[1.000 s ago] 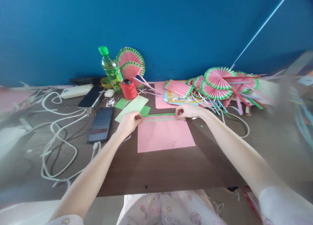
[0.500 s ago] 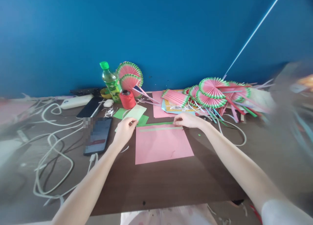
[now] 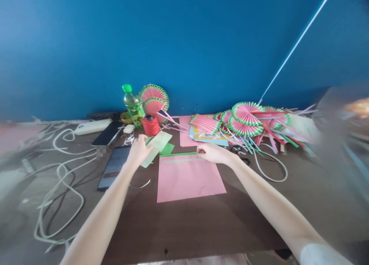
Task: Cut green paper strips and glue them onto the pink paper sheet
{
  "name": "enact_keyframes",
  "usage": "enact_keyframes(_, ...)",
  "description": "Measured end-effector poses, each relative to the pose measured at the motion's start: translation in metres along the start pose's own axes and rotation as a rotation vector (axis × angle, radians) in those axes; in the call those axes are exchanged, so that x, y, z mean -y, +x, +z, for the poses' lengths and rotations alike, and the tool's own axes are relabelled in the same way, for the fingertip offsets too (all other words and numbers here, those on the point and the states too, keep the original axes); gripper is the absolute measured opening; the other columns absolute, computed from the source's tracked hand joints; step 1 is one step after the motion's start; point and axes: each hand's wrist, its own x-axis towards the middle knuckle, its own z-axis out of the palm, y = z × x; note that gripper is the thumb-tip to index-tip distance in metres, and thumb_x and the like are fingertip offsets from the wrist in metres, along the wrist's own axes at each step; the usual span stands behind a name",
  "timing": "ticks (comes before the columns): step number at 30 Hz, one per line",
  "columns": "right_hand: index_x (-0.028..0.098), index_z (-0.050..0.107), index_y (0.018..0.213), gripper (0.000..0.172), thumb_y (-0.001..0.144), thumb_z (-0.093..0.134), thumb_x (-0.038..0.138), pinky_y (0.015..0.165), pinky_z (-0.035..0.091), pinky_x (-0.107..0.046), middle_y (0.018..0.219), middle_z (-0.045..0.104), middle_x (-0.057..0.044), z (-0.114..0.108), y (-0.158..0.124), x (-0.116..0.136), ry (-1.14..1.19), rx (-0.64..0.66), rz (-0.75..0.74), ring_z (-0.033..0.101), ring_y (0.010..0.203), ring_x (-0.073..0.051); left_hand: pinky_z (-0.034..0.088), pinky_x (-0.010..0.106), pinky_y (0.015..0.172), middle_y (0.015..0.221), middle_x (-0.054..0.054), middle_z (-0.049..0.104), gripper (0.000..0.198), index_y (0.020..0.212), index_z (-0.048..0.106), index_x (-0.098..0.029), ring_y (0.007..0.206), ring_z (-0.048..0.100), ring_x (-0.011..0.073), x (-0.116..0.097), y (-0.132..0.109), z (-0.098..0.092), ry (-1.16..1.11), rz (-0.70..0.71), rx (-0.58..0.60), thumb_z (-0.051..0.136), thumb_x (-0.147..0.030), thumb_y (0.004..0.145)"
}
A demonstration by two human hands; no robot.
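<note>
A pink paper sheet (image 3: 188, 178) lies flat on the brown table (image 3: 187, 222), with a green strip (image 3: 178, 154) along its far edge and a pale strip just below it. My right hand (image 3: 211, 153) rests at the sheet's far right corner, fingers curled down on the strips. My left hand (image 3: 138, 150) has left the sheet and reaches over a light green paper piece (image 3: 157, 143) to the left, fingers bent around its edge. A darker green scrap (image 3: 167, 149) lies beside it.
A phone (image 3: 113, 167) lies left of the sheet, another dark phone behind it. White cables (image 3: 62, 173) loop over the left side. A green-capped bottle (image 3: 132, 105), a red spool (image 3: 150, 125) and folded pink-green paper fans (image 3: 248, 115) stand along the blue wall.
My left hand moved off the sheet's left corner, back and left to the light green paper. The right hand stayed at the strip. The camera tilted up.
</note>
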Motion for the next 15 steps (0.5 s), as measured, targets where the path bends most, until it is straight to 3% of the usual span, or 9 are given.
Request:
enact_keyframes(9, 0.016, 0.057, 0.079, 0.019, 0.081, 0.045, 0.031, 0.046, 0.033, -0.022, 0.08, 0.063, -0.005, -0.005, 0.005, 0.011, 0.049, 0.041, -0.009, 0.05, 0.051, -0.01, 0.043, 0.035, 0.08, 0.108, 0.019, 0.049, 0.052, 0.113, 0.037, -0.014, 0.092, 0.059, 0.0274, -0.004, 0.009, -0.005, 0.075, -0.066, 0.048, 0.06, -0.03, 0.07)
enact_keyframes(15, 0.018, 0.059, 0.082, 0.019, 0.081, 0.046, 0.032, 0.054, 0.038, -0.024, 0.081, 0.064, -0.005, -0.008, 0.011, -0.004, 0.056, 0.03, -0.027, 0.055, 0.062, -0.014, 0.042, 0.034, 0.081, 0.095, 0.011, 0.059, 0.05, 0.114, 0.041, -0.016, 0.095, 0.058, 0.0264, 0.006, 0.022, -0.015, 0.007, -0.087, 0.083, 0.059, -0.026, 0.069)
